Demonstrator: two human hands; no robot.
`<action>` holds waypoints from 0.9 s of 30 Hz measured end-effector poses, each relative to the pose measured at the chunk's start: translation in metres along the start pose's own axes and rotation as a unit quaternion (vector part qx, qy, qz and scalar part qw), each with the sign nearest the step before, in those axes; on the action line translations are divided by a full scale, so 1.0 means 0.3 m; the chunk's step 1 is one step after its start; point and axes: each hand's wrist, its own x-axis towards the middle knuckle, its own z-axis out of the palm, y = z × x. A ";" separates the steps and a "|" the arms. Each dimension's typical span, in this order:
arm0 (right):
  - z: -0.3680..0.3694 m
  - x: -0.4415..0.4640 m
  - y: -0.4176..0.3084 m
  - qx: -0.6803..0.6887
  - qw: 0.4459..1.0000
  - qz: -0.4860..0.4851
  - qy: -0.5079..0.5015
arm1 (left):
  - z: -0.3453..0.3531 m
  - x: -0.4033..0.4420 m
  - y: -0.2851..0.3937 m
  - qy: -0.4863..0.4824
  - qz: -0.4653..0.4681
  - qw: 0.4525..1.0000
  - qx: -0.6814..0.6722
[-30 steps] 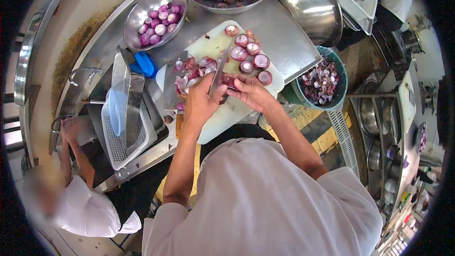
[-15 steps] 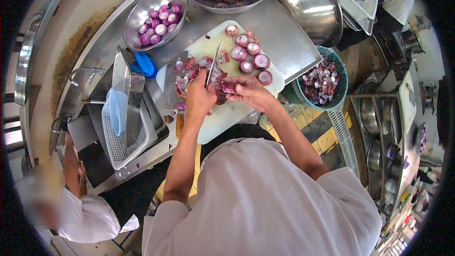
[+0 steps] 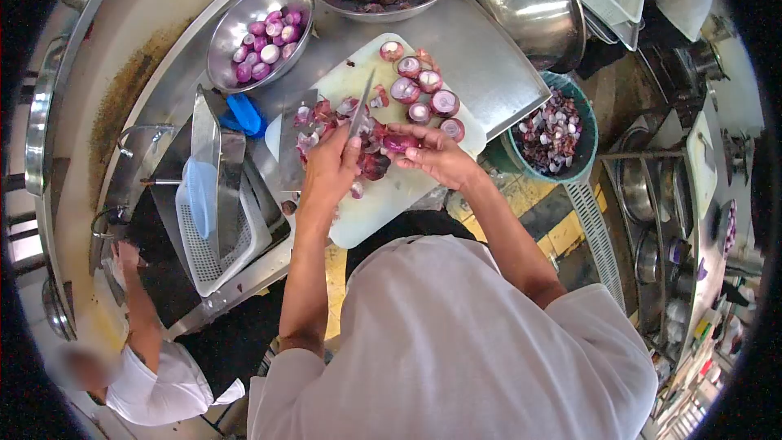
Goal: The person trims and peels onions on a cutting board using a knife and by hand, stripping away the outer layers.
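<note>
A knife point(image 3: 362, 101) points up and away over the cutting board point(image 3: 371, 216), its handle end in my left hand point(image 3: 327, 165), whose fingers are closed round it. My right hand point(image 3: 444, 159) pinches a purple onion point(image 3: 399, 143), partly peeled, just right of the knife. Loose skins point(image 3: 375, 165) lie under and between my hands. Several trimmed onions point(image 3: 445, 103) with cut tops sit on the board's right side. More skins and cut pieces point(image 3: 308, 143) are heaped left of the knife, beside a wide cleaver blade point(image 3: 291, 171).
Peeled onions fill part of a steel bowl point(image 3: 221, 57) at the upper left; unpeeled ones are in another bowl point(image 3: 326, 2). A green bin point(image 3: 593, 134) of peelings stands right. A large pot point(image 3: 529, 4) is behind. One person point(image 3: 155, 383) is at lower left.
My left hand and the knife have drawn apart from the onion, slightly leftward. More purple surface shows on the onion in my right hand. The person at left has moved their arms.
</note>
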 end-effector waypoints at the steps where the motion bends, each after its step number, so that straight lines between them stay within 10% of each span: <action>1: 0.005 -0.003 -0.001 -0.040 0.999 -0.006 0.005 | -0.040 -0.008 0.103 -0.053 -0.062 0.996 -0.028; 3: 0.001 0.006 0.000 -0.078 0.997 -0.010 0.010 | -0.053 -0.022 0.126 -0.106 -0.123 0.985 -0.055; 9: -0.008 0.017 -0.002 -0.162 0.985 -0.013 0.053 | -0.060 -0.039 0.159 -0.070 0.210 0.975 0.025; 27: 0.048 -0.006 -0.026 -0.299 0.951 -0.057 0.060 | 0.002 -0.053 0.117 -0.061 0.042 0.997 0.030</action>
